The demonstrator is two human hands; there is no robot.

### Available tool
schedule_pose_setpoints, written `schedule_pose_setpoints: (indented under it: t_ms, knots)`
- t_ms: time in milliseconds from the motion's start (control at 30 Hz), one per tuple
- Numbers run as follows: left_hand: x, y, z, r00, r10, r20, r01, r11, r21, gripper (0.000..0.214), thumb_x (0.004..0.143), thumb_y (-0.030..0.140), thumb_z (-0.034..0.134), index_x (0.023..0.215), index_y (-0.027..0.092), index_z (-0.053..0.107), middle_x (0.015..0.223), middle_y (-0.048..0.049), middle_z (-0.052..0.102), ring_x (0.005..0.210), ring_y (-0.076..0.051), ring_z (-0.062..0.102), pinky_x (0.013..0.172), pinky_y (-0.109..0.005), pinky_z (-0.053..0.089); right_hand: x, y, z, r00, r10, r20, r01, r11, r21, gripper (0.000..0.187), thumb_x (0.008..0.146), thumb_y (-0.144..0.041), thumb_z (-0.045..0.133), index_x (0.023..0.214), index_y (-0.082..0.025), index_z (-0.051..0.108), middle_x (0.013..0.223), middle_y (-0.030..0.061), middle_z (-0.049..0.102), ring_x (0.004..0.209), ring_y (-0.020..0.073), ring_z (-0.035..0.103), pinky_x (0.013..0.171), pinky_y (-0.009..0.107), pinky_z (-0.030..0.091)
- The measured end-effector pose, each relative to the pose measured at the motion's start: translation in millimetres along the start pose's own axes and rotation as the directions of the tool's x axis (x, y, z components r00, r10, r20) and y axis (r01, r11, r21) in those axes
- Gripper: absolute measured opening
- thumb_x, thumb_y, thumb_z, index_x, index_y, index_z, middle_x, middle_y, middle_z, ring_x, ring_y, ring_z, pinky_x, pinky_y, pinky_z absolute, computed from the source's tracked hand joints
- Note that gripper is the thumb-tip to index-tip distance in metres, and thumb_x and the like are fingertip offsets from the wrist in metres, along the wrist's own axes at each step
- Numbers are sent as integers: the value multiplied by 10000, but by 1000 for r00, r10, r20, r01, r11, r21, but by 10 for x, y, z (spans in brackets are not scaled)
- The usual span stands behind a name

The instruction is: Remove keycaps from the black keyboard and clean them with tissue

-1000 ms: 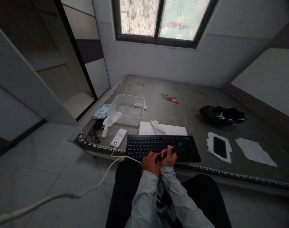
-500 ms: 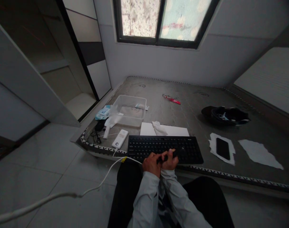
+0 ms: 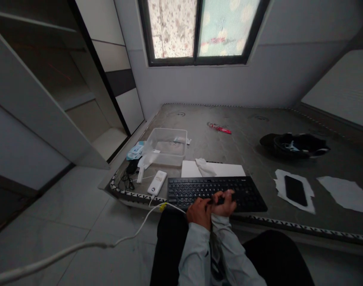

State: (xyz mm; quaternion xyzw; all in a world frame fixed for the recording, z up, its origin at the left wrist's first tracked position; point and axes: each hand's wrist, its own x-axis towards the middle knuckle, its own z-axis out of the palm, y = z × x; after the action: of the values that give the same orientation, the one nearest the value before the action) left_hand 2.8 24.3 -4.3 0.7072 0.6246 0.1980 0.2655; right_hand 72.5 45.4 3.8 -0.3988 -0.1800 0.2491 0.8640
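Observation:
A black keyboard (image 3: 193,188) lies along the near edge of the grey mattress. Over its lower right part my two hands are close together, wrists almost touching. My left hand (image 3: 199,212) is closed, fingers bent towards a small dark thing (image 3: 211,201) between the hands. Curled fingers also close my right hand (image 3: 225,205), palm side partly turned up. Whatever both hold is black against the black keys, so its kind is unclear. Behind the keyboard sits a flat white box (image 3: 229,170) with a crumpled tissue (image 3: 205,167) on it.
To the left are a clear plastic bin (image 3: 169,161), a white power bank (image 3: 157,182) with a cable (image 3: 130,236), and blue packets (image 3: 136,151). A phone (image 3: 296,190) on white paper and a dark cap (image 3: 294,145) lie right. Farther back is a red item (image 3: 223,129).
The view has tilted up and shifted left. My right hand has turned and its fingers have curled; the rounded black thing seen beyond its fingers no longer shows clearly.

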Motion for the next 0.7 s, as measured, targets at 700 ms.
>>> schedule_pose_setpoints:
  t_ms: [700]
  knots:
    - [-156,98,3,942,130,-309,-198,960,-198,168,767,214,599,924,213,660,888,-12,690,767,-124,644,714,-228,542,509,-580,-845,818,261,513,3,889,-457,393,825,-621,426,779,-232,451,499,-51,513,385,124,477,438,256,433]
